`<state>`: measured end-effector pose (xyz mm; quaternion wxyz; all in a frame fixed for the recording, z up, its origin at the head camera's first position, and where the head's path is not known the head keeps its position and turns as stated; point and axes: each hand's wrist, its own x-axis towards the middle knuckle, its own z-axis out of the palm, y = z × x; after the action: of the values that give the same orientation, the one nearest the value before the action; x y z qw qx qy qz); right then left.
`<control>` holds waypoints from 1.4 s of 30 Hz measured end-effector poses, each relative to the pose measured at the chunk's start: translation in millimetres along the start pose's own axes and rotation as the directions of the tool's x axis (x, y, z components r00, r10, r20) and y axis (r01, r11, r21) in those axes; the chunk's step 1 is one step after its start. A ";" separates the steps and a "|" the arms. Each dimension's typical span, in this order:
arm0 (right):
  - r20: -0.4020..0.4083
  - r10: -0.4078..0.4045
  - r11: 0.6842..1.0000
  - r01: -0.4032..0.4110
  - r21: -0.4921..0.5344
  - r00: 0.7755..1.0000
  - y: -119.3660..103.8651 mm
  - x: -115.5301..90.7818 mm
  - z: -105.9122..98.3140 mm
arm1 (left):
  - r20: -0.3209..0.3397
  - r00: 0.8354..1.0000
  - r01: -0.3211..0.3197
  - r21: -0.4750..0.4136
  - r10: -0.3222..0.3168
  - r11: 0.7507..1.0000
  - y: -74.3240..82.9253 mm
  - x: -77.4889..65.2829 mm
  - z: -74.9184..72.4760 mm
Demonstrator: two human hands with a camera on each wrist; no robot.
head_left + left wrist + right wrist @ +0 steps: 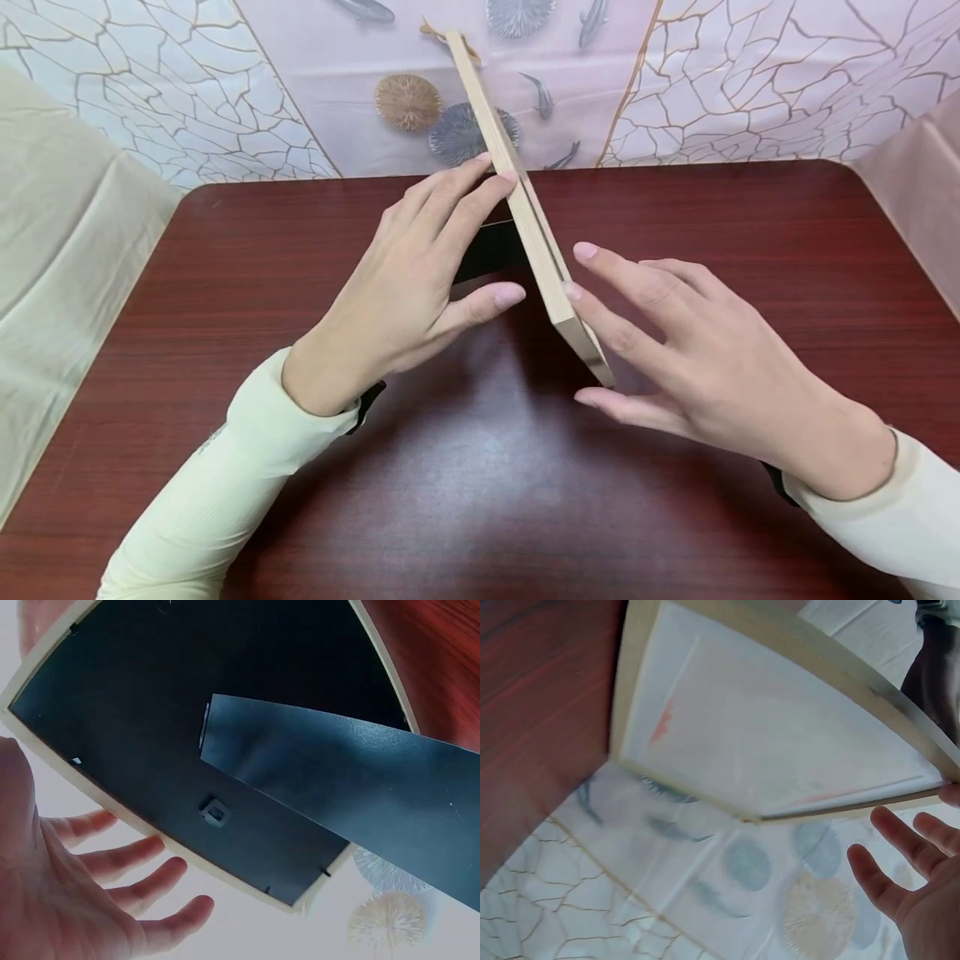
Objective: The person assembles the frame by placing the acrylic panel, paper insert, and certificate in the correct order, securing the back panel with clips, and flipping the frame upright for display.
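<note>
A picture frame (534,237) with a pale wooden border stands on edge on the table, seen nearly edge-on in the head view. The left wrist view shows its black back panel (112,712) with small tabs and a dark easel leg (330,772) swung out. Its glazed front (780,735) fills much of the right wrist view, the picture washed out by reflections. My left hand (405,275) touches the upper edge with extended fingertips, its thumb apart from the frame. On the front side, my right hand (705,358) has a fingertip at the near upper edge, its fingers spread.
The dark red wooden table (300,467) lies under the frame and both hands. A patterned cloth (300,100) with crackle lines and fish hangs behind the table's far edge. Pale fabric (60,275) drapes along the left side.
</note>
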<state>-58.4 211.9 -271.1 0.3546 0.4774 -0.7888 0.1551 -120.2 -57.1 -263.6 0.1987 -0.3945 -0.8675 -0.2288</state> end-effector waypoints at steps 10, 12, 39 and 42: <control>-0.026 0.022 0.993 -0.019 0.114 0.999 31.5 10.1 5.0 | -0.054 0.994 -0.087 0.059 0.090 0.994 12.3 -5.7 -7.4; -0.005 0.085 0.989 -0.084 0.120 0.996 49.6 15.0 5.2 | -0.094 0.983 -0.147 0.109 0.157 0.983 20.7 -7.7 -8.8; 0.282 0.177 0.983 -0.184 -0.003 0.943 130.2 84.5 50.8 | -0.181 0.899 -0.282 0.456 0.399 0.844 43.0 -35.9 -9.9; 0.284 0.217 0.976 -0.215 -0.039 0.934 133.0 77.0 45.6 | -0.199 0.906 -0.256 0.447 0.374 0.857 33.3 -40.2 -16.4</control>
<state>-214.5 201.8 -236.1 0.2191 0.4039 -0.8801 0.1196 -67.2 -70.6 -263.3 0.4323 -0.4455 -0.7818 -0.0587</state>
